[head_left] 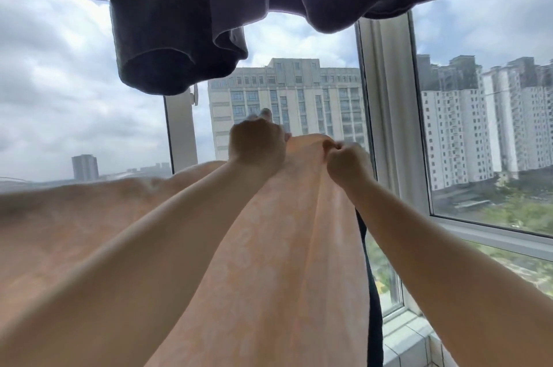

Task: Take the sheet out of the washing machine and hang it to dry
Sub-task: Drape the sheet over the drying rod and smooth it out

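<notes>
Both arms are stretched up and forward toward the window, and between them runs the sheet (278, 247), a pale peach cotton-looking cloth with a faint floral print, pulled into long soft ridges that rise to a bunched peak at the hands. The left hand (257, 143) is curled over the top of that peak, knuckles toward us, fingers folded down on the far side where the cloth goes over; a fingertip or two shows above the fist, blurred, and whatever bears the cloth there is hidden. The right hand (347, 163) is clenched tight just beside it, thumb and forefinger pinching a small fold at the sheet's right edge. The rest of the sheet spreads left in a broad slack swell and falls away toward the bottom edge of view. Down its right side hangs a narrow dark strip of fabric (375, 307). Overhead droops a dark grey garment (185, 22), thick and matte, its hem rolled into tube-like curves. Behind stand the white window frame (389, 115), clouded sky, pale tower blocks, and a tiled sill (410, 339) in the lower right corner
</notes>
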